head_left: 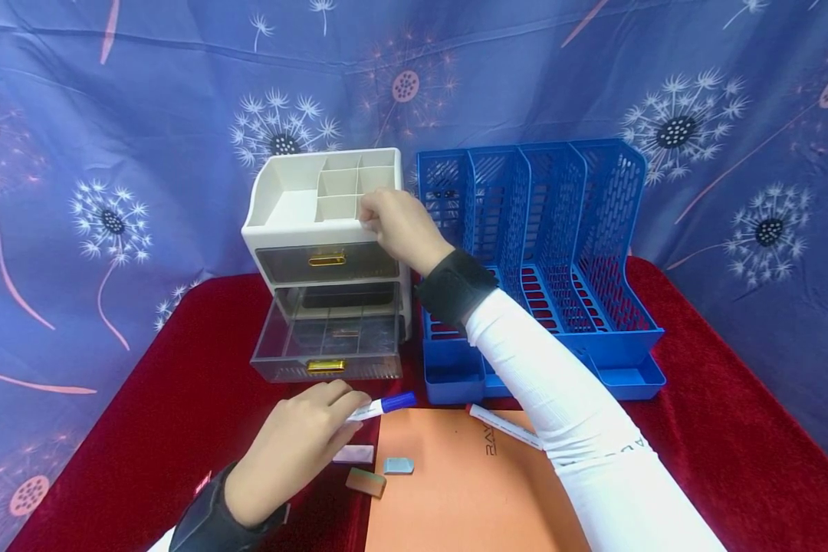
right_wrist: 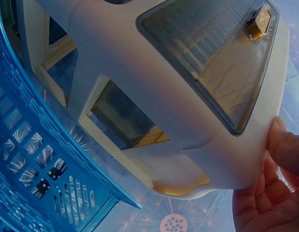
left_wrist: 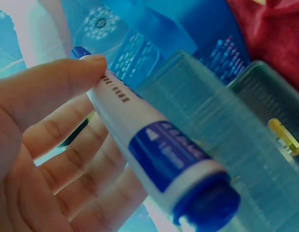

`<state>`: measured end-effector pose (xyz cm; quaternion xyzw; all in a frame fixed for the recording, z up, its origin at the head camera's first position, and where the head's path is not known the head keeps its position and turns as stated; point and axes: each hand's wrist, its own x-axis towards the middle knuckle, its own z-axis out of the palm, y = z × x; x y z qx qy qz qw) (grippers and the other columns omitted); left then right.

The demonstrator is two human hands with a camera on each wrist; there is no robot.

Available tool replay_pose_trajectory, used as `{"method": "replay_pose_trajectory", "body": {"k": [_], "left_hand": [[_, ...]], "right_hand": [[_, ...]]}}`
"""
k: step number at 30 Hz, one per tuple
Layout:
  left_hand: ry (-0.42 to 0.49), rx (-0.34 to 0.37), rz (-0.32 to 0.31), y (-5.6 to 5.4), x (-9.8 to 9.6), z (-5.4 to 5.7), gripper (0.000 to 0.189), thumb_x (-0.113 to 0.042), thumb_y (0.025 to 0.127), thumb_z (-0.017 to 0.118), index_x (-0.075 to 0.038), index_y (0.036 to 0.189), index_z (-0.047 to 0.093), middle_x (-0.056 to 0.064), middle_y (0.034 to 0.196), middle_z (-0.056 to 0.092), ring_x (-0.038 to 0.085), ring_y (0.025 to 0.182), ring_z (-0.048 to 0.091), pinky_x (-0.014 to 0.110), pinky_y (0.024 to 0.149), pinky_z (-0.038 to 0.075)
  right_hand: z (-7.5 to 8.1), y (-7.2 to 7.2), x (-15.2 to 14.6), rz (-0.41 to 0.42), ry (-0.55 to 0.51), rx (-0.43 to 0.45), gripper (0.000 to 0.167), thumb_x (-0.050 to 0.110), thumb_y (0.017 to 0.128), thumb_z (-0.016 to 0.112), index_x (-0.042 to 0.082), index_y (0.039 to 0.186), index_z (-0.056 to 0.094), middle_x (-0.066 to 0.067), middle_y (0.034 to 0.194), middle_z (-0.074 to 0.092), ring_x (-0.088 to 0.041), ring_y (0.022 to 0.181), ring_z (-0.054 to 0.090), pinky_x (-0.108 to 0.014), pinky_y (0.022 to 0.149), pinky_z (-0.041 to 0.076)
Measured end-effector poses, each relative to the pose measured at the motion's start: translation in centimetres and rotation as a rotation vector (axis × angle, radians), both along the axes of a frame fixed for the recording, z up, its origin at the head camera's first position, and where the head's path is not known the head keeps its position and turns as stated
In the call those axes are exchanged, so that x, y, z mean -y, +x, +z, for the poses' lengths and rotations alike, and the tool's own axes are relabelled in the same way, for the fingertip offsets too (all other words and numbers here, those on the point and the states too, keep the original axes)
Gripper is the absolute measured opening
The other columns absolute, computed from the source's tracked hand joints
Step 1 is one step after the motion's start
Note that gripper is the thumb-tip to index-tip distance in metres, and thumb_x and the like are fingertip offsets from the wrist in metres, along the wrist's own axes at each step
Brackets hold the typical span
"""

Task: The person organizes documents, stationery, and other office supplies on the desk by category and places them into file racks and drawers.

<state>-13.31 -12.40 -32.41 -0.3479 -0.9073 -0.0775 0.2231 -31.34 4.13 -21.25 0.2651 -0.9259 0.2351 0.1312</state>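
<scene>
My left hand (head_left: pixel 300 437) holds a white marker with a blue cap (head_left: pixel 399 402) in front of the pulled-out lower drawer (head_left: pixel 286 371). Close up in the left wrist view, the thumb presses the marker (left_wrist: pixel 125 118) against the fingers. The right hand (head_left: pixel 403 226) is at the top right of a white desk organizer (head_left: pixel 276 239), gripping its front rim beside the small compartments. From the right wrist view, the thumb lies on the outer face and the fingers bend over the edge. The upper drawer (head_left: pixel 283 264) is closed; both drawers are smoky clear with gold handles.
A blue file rack (head_left: pixel 545 349) stands right of the organizer. A red-capped marker (head_left: pixel 504 425) lies on an orange sheet (head_left: pixel 448 491), partly under the right forearm. Nearby are a light blue eraser (head_left: pixel 399 466), an orange-green eraser (head_left: pixel 366 482) and a pale purple block (head_left: pixel 354 455).
</scene>
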Motion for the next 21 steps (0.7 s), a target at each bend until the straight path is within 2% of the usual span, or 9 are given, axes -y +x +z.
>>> {"method": "replay_pose_trajectory", "body": {"k": [11, 16, 21], "left_hand": [[0.016, -0.055, 0.058, -0.1, 0.2, 3.0, 0.040, -0.017, 0.063, 0.087, -0.015, 0.099, 0.070, 0.000, 0.089, 0.068, 0.013, 0.078, 0.065, 0.029, 0.064, 0.056], [0.044, -0.093, 0.054, -0.9, 0.7, 3.7, 0.038, -0.014, 0.068, 0.085, -0.013, 0.102, 0.070, 0.002, 0.090, 0.068, 0.016, 0.077, 0.065, 0.031, 0.062, 0.056], [0.075, -0.087, 0.056, -1.8, 1.0, 4.0, 0.037, -0.010, 0.070, 0.082, -0.011, 0.106, 0.070, 0.003, 0.093, 0.068, 0.017, 0.082, 0.064, 0.034, 0.068, 0.056]], "right_hand": [[0.0, 0.0, 0.2, -0.002, 0.008, -0.018, 0.005, 0.006, 0.088, 0.062, 0.008, 0.092, 0.065, -0.006, 0.102, 0.065, -0.020, 0.098, 0.060, -0.033, 0.090, 0.046], [-0.1, 0.2, 0.2, -0.019, 0.011, -0.021, 0.005, 0.006, 0.089, 0.061, 0.008, 0.091, 0.065, -0.005, 0.101, 0.065, -0.020, 0.096, 0.059, -0.034, 0.090, 0.046], [-0.1, 0.4, 0.3, -0.030, 0.018, -0.010, 0.007, 0.006, 0.090, 0.060, 0.009, 0.094, 0.065, -0.006, 0.102, 0.065, -0.020, 0.095, 0.059, -0.033, 0.088, 0.047]]}}
